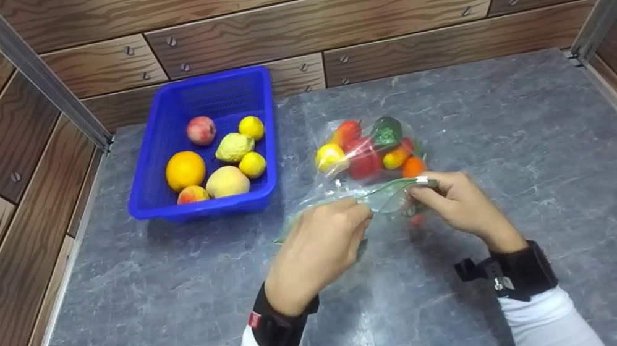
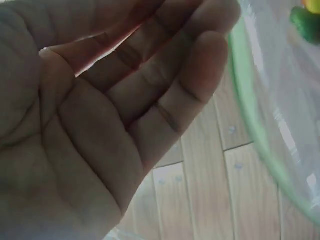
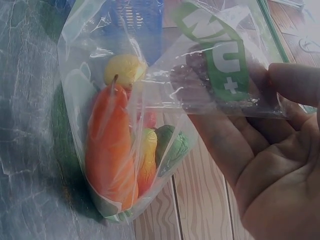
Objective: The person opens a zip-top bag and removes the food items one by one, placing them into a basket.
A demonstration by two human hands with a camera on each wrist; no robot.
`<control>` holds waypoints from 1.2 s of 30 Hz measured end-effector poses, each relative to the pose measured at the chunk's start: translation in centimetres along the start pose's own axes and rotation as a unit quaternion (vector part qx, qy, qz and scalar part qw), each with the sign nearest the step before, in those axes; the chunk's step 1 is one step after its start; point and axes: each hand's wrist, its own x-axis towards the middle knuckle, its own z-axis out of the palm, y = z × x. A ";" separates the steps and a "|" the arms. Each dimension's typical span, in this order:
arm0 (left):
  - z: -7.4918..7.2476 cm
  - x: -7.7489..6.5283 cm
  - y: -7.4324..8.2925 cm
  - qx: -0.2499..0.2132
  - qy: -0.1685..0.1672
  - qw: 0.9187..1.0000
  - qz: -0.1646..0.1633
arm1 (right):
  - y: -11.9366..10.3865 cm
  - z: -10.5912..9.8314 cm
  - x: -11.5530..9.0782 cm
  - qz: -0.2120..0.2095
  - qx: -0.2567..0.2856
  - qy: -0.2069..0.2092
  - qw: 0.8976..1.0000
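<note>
A clear zip bag [image 1: 323, 186] with a green edge holds several vegetables and fruits. Through its film show a carrot [image 3: 111, 145], a yellow round fruit [image 1: 331, 157], a red piece [image 1: 363, 159] and a dark green one [image 1: 386, 133]. My left hand [image 1: 319, 252] pinches the green edge near its middle, knuckles up. At the right end of that edge, by a small white slider [image 1: 422, 180], my right hand [image 1: 464, 203] pinches the bag between thumb and fingers. Green lettering marks the bag [image 3: 227, 70] in the right wrist view. The left fingertips [image 2: 205, 60] meet the green edge in the left wrist view.
A blue basket [image 1: 204, 206] stands at the back left with an orange [image 1: 185, 170], a peach [image 1: 227, 181], a pomegranate-like red fruit [image 1: 201, 131] and several yellow fruits in it. Wood-patterned panels [image 1: 320, 20] enclose the grey marbled table [image 1: 564, 168] at the back and sides.
</note>
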 end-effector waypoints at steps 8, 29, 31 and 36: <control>1.4 0.0 -0.3 0.082 -0.056 0.994 -0.054 | 0.1 0.2 0.1 0.005 0.020 0.009 1.000; 7.6 2.4 -3.2 0.056 -0.170 0.973 -0.147 | 0.0 0.2 0.0 -0.013 0.024 0.018 0.999; 8.3 2.7 -3.5 0.055 -0.189 0.968 -0.153 | 0.0 0.2 0.0 -0.016 0.022 0.017 0.999; 10.2 3.6 -4.4 0.040 -0.181 0.968 -0.171 | 0.0 0.2 0.0 -0.020 0.016 0.014 1.000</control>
